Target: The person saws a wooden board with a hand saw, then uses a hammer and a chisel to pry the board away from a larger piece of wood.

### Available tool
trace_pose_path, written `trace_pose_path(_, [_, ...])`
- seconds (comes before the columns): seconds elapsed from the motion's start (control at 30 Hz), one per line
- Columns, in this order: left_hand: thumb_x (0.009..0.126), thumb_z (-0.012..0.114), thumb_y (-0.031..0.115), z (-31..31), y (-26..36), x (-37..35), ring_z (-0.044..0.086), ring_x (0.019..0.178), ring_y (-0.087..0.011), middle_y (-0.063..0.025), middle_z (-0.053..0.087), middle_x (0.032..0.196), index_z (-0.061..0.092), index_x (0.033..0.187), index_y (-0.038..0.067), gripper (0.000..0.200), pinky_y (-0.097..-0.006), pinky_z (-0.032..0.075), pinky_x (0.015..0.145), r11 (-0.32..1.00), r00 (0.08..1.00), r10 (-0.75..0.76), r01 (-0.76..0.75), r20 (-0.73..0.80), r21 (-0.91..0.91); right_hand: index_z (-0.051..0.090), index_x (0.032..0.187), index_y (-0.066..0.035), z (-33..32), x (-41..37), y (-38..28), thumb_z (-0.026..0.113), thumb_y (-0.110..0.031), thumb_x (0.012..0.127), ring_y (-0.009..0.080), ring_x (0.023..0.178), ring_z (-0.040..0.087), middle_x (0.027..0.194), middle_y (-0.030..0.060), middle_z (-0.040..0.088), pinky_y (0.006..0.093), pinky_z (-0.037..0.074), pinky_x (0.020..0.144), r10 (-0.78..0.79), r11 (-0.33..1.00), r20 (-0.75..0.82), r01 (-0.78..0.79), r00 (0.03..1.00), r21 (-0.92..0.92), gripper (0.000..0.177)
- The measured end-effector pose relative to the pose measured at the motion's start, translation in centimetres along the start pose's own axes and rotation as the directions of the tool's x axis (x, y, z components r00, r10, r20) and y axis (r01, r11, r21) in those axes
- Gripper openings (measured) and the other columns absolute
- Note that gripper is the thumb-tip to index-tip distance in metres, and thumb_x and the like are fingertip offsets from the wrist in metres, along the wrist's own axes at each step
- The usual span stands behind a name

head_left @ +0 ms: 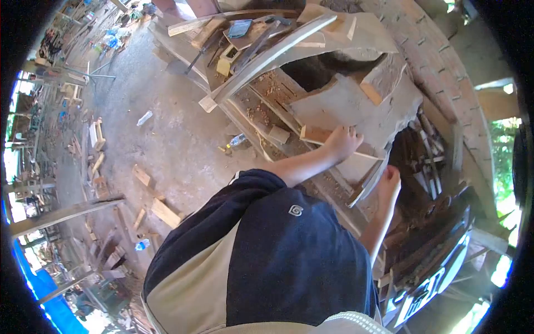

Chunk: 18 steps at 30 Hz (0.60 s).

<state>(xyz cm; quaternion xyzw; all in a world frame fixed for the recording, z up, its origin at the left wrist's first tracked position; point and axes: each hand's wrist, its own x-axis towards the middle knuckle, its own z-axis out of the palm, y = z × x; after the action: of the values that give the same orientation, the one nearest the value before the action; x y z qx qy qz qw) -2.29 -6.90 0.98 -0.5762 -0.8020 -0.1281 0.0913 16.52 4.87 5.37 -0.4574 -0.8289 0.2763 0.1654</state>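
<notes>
My left hand (343,143) is closed over a narrow wooden board (317,134) that lies across the workbench, its fingers bent at the board's upper edge. Closer to my body, my right hand (390,177) has its fingers curled in beside the board's far end and a thin wooden strip (367,186). What the right fingers hold, if anything, is hidden. Under and beyond both hands spreads a dusty, ragged-edged sheet (339,106). A small wood block (278,134) sits to the left of the board.
A long wooden bar (278,53) slants over the bench, near hand tools and a blue cloth (240,29). A wood block (384,78) rests on the sheet. Several tools (428,161) lie in a dark recess at right. A plastic bottle (237,140) and wood offcuts (165,212) lie at left.
</notes>
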Motion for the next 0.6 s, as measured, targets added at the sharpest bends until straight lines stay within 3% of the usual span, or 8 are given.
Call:
trace_pose_path(0.13, [0.088, 0.054, 0.024, 5.1, -0.9, 0.9, 0.065, 0.090, -0.0324, -0.0161, 0.066, 0.095, 0.058, 0.106, 0.006, 0.026, -0.0426, 0.052, 0.075, 0.980, 0.996, 0.062, -0.050, 0.057, -0.194, 0.061, 0.112, -0.004, 2.9, 3.8, -15.0, 0.056, -0.006, 0.083, 0.0318, 0.094, 0.067, 0.105, 0.0192, 0.067, 0.0399, 0.053, 0.081, -0.305, 0.952, 0.170, 0.293, 0.937, 0.092, 0.030])
trace_pose_path(0.2, [0.089, 0.053, 0.025, 6.0, -1.5, 2.0, 0.064, 0.094, -0.0347, -0.0182, 0.065, 0.099, 0.057, 0.109, 0.006, 0.028, -0.0448, 0.051, 0.078, 0.957, 0.994, 0.102, -0.106, -0.027, -0.269, 0.059, 0.120, -0.004, 9.0, 4.7, -20.7, 0.054, -0.005, 0.080, 0.0343, 0.105, 0.063, 0.114, 0.0195, 0.064, 0.0420, 0.050, 0.091, -0.468, 0.880, 0.318, 0.468, 0.824, 0.082, 0.041])
trace_pose_path(0.23, [0.090, 0.051, 0.026, 3.3, -1.6, 2.8, 0.062, 0.099, -0.0358, -0.0201, 0.063, 0.105, 0.056, 0.112, 0.005, 0.031, -0.0465, 0.050, 0.081, 0.962, 0.984, 0.062, -0.014, 0.166, -0.272, 0.055, 0.126, -0.002, 12.4, 5.3, -22.9, 0.052, -0.005, 0.081, 0.0351, 0.118, 0.055, 0.125, 0.0217, 0.058, 0.0429, 0.045, 0.099, -0.646, 0.762, 0.337, 0.558, 0.685, 0.328, 0.045])
trace_pose_path(0.27, [0.092, 0.049, 0.027, 1.5, -1.7, 3.2, 0.059, 0.104, -0.0370, -0.0220, 0.061, 0.112, 0.055, 0.115, 0.003, 0.034, -0.0482, 0.049, 0.085, 0.964, 0.936, 0.018, 0.077, 0.352, -0.254, 0.048, 0.133, -0.003, 14.6, 5.0, -27.3, 0.049, -0.004, 0.082, 0.0371, 0.129, 0.045, 0.136, 0.0227, 0.048, 0.0425, 0.041, 0.104, -0.627, 0.745, 0.459, 0.657, 0.629, 0.117, 0.051])
trace_pose_path(0.4, [0.091, 0.049, 0.027, 4.6, -1.3, 1.5, 0.057, 0.108, -0.0417, -0.0254, 0.058, 0.117, 0.049, 0.127, -0.003, 0.046, -0.0519, 0.046, 0.090, 0.923, 0.991, -0.013, 0.064, 0.135, -0.379, 0.049, 0.135, -0.015, 26.1, 5.3, -34.6, 0.055, -0.005, 0.082, 0.0359, 0.133, 0.038, 0.143, 0.0160, 0.041, 0.0452, 0.034, 0.110, -0.833, 0.432, 0.385, 0.902, 0.399, 0.001, 0.054])
trace_pose_path(0.43, [0.090, 0.052, 0.028, 8.8, 0.0, 2.2, 0.057, 0.108, -0.0417, -0.0254, 0.058, 0.116, 0.049, 0.126, -0.003, 0.048, -0.0506, 0.046, 0.091, 0.541, 0.964, -0.149, 0.266, 0.221, -0.798, 0.050, 0.134, -0.016, 28.9, 5.8, -35.2, 0.056, -0.007, 0.082, 0.0343, 0.135, 0.037, 0.142, 0.0146, 0.043, 0.0451, 0.033, 0.111, -0.891, 0.321, 0.328, 0.946, 0.314, -0.034, 0.052])
trace_pose_path(0.53, [0.090, 0.053, 0.026, 0.9, -1.0, 2.9, 0.058, 0.107, -0.0366, -0.0233, 0.059, 0.115, 0.052, 0.122, -0.002, 0.042, -0.0441, 0.046, 0.092, 0.939, 0.926, -0.104, 0.212, 0.362, -0.271, 0.052, 0.132, -0.017, 32.5, 7.8, -37.3, 0.060, -0.010, 0.081, 0.0303, 0.135, 0.036, 0.142, 0.0119, 0.044, 0.0434, 0.028, 0.115, -0.894, 0.168, 0.416, 0.985, 0.165, -0.028, 0.052])
trace_pose_path(0.6, [0.089, 0.059, 0.032, -1.9, -1.5, 2.4, 0.060, 0.106, -0.0286, -0.0184, 0.060, 0.117, 0.053, 0.119, -0.001, 0.046, -0.0384, 0.046, 0.093, 0.952, 0.938, -0.121, 0.202, 0.326, -0.228, 0.057, 0.126, -0.017, 32.8, 9.6, -38.8, 0.065, -0.015, 0.079, 0.0303, 0.131, 0.042, 0.133, 0.0125, 0.053, 0.0442, 0.023, 0.116, -0.909, 0.126, 0.400, 0.992, 0.121, -0.012, 0.048])
